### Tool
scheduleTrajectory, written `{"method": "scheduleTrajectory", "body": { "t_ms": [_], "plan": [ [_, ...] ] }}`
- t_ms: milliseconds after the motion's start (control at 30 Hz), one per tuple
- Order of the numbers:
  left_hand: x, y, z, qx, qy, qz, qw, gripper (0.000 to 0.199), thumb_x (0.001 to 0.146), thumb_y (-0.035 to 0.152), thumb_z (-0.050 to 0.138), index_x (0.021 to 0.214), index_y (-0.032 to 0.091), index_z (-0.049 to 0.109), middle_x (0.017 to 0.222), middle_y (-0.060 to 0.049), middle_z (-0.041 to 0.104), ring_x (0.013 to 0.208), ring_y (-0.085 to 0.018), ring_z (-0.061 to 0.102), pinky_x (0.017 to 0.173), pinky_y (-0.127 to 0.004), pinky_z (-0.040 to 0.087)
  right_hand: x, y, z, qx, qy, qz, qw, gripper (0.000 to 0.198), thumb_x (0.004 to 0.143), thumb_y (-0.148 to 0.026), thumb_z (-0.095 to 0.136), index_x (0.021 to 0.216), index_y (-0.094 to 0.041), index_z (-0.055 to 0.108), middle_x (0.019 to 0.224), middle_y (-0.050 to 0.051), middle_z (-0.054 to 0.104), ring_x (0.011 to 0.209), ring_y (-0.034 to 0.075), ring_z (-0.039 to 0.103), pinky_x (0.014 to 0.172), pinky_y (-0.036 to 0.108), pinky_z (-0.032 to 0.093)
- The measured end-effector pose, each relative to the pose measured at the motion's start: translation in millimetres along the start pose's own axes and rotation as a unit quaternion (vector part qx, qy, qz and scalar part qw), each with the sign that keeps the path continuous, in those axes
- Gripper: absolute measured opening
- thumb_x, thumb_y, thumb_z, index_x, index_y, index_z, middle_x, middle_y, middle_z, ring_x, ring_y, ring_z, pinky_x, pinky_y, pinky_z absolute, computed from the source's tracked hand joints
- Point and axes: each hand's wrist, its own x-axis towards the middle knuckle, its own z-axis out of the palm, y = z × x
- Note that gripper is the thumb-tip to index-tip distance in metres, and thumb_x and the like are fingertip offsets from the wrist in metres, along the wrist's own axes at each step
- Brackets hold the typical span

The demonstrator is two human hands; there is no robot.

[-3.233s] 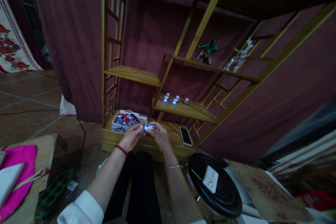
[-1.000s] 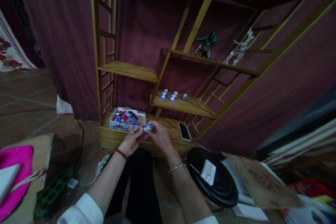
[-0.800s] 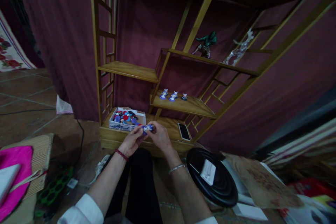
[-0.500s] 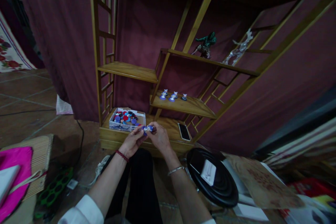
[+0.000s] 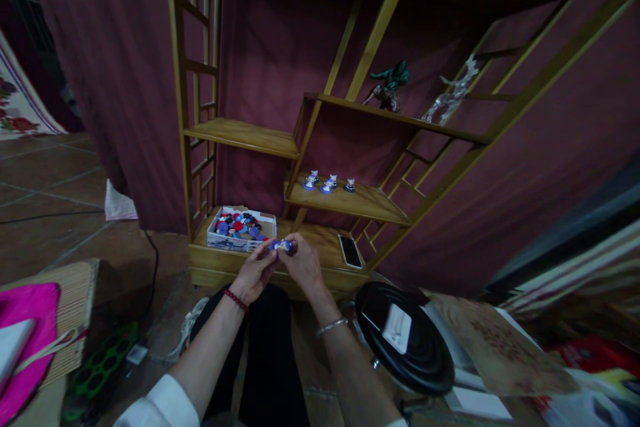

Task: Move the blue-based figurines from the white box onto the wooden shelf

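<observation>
Between my two hands is a small purple-and-white figurine (image 5: 281, 247), held up in front of the cabinet's lowest shelf. My left hand (image 5: 254, 273), with a dark red bead bracelet at the wrist, grips its left side. The fingers of my right hand (image 5: 304, 263) close on its right side; a silver bangle is on that wrist. Just beyond my left hand stands a cardboard box (image 5: 227, 242) of red, blue, purple and black small pieces. Several similar small figurines (image 5: 327, 185) stand in a group on the middle shelf (image 5: 373, 203).
A phone (image 5: 351, 251) lies on the bottom shelf, right of my hands. Higher up stand a green figure (image 5: 393, 85) and a clear branching ornament (image 5: 455, 93). A round black object (image 5: 425, 347) is at lower right. Left, a pink cloth (image 5: 35, 327) lies on a woven mat.
The figurine is turned slightly between my fingers, while both hands stay almost in place. The view has shifted a little; the things on the shelves look the same.
</observation>
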Motion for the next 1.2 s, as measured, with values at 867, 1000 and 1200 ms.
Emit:
{"method": "scheduleTrajectory", "body": {
  "t_ms": [867,1000,1200],
  "plan": [
    [6,-8,4,-0.011,0.031,-0.027,0.999,0.016,0.075,0.009,0.054,0.087,0.014,0.063,0.086,-0.005,0.065,0.076,-0.012,0.060,0.070,-0.026,0.051,2,18,-1,0.011,-0.028,-0.055,0.998,0.019,0.070,-0.017,0.053,0.088,-0.021,0.057,0.082,0.002,0.056,0.075,0.015,0.054,0.069,0.026,0.043],
    [6,-9,5,-0.004,0.029,-0.027,0.999,0.014,0.075,0.010,0.054,0.085,0.013,0.063,0.084,-0.004,0.065,0.076,-0.012,0.060,0.072,-0.027,0.051,3,21,-4,0.007,-0.042,-0.071,0.997,0.020,0.070,-0.015,0.053,0.089,-0.021,0.058,0.081,0.002,0.055,0.073,0.014,0.054,0.069,0.025,0.043],
    [8,-12,6,-0.002,0.019,-0.031,0.999,0.012,0.074,0.010,0.054,0.082,0.013,0.063,0.084,-0.004,0.065,0.077,-0.013,0.060,0.073,-0.029,0.051,3,23,-12,0.013,-0.065,-0.092,0.994,0.022,0.071,-0.013,0.053,0.090,-0.023,0.059,0.081,0.001,0.055,0.075,0.014,0.054,0.070,0.025,0.043]
  ]
}}
